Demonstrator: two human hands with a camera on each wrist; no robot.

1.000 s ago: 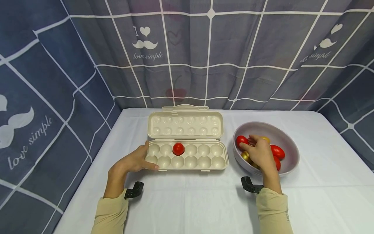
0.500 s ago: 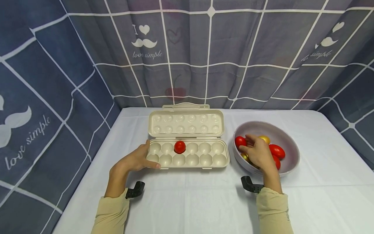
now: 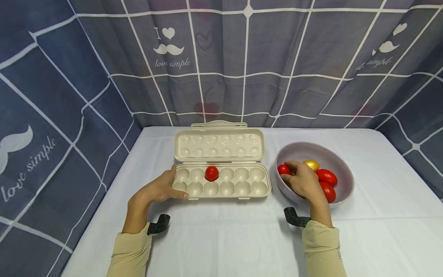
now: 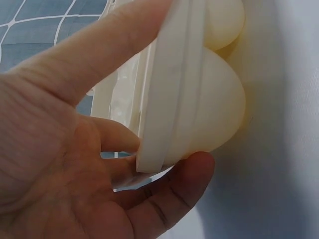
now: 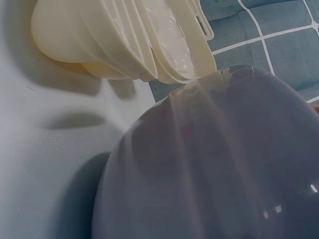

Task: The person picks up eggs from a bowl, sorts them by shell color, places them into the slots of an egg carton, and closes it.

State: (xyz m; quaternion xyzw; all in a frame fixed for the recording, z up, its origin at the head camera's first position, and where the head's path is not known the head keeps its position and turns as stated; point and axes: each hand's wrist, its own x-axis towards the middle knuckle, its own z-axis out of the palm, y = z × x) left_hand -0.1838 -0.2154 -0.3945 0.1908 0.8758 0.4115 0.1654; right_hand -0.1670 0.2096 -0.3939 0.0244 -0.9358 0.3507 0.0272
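An open cream egg carton (image 3: 226, 188) lies on the table, with a red egg (image 3: 212, 173) in its back row. My left hand (image 3: 160, 187) grips the carton's left end; in the left wrist view the thumb (image 4: 99, 50) lies over the rim and fingertips (image 4: 192, 174) reach beneath. Inside the grey-purple bowl (image 3: 342, 165) is my right hand (image 3: 304, 181), its fingers down among the eggs. A red egg (image 3: 283, 170) sits beside its fingertips. What lies under the palm is hidden, and in the right wrist view the bowl wall blocks the fingers.
Two red eggs (image 3: 327, 177) and a gold egg (image 3: 312, 165) lie in the bowl right of the hand. The carton's raised lid (image 3: 219, 144) stands behind its cups. A dark checked curtain (image 3: 221, 57) hangs behind the white-covered table (image 3: 221, 238).
My right hand has sunk slightly deeper into the bowl; gold eggs seen below it earlier are now covered, while the gold egg behind shows more. The left hand stays on the carton.
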